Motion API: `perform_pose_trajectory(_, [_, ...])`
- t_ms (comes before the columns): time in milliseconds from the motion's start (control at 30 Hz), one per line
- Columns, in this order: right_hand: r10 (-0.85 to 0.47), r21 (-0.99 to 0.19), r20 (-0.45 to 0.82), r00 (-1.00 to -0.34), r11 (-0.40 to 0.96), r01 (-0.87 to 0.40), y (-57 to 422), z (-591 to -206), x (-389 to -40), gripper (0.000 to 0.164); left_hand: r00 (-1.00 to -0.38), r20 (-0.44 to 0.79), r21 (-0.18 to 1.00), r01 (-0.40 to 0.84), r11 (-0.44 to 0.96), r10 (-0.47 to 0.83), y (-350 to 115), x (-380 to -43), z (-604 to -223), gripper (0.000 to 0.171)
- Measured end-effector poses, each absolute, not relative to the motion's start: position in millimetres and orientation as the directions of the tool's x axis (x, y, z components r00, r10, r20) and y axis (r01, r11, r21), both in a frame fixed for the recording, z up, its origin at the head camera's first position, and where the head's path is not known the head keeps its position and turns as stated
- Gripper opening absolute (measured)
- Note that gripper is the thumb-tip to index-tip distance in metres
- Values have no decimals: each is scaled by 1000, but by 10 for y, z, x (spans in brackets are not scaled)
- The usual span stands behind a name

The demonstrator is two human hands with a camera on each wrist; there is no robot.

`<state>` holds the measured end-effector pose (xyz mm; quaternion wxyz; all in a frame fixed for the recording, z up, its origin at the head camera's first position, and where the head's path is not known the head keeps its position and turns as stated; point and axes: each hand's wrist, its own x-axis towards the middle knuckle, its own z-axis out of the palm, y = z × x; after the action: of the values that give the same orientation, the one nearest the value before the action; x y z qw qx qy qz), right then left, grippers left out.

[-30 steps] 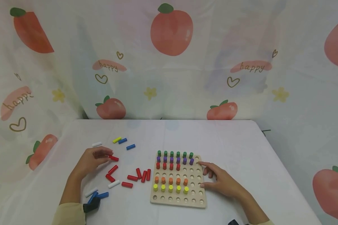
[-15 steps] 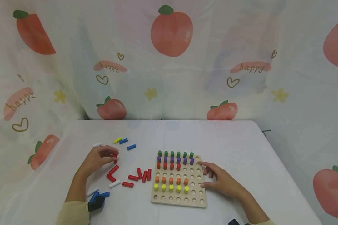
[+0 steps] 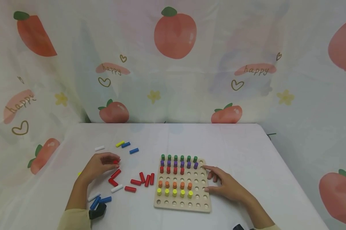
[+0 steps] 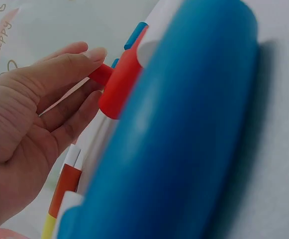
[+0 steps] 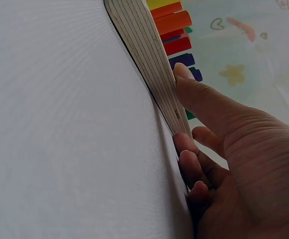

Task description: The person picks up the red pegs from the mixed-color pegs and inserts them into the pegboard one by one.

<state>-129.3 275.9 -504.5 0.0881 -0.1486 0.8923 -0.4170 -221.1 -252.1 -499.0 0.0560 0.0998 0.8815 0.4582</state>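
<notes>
My left hand (image 3: 99, 166) pinches a red peg (image 4: 102, 74) between thumb and fingers, low over the table's left side. In the head view, fingers hide most of this peg. Just below the hand lie two more red pegs (image 3: 115, 173). A wooden pegboard (image 3: 182, 207) lies right of centre, with rows of green, purple, red, orange and yellow pegs standing in it. The red row (image 3: 175, 170) fills only its left part. My right hand (image 3: 226, 183) rests against the board's right edge, thumb and index finger spread along it, the other fingers bent beneath.
Several loose red pegs (image 3: 136, 182) lie left of the board. White pegs (image 3: 116, 188) and blue pegs (image 3: 105, 200) are scattered near the left forearm. Farther back lie a yellow peg (image 3: 120, 143), blue pegs (image 3: 134, 150) and a white peg (image 3: 99, 148).
The left hand shifted right, turning the red peg from lying sideways to upright, then dipped slightly; the peg now shows less between the fingers. The right hand stayed at the board.
</notes>
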Motion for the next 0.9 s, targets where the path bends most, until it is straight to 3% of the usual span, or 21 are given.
perform_pose_trajectory(900, [-339, -764, -13, -941, 610, -209, 2751, -5045, -1278, 78, -976, 9, 782, 142, 607, 217, -2498, -2218, -4992, 29])
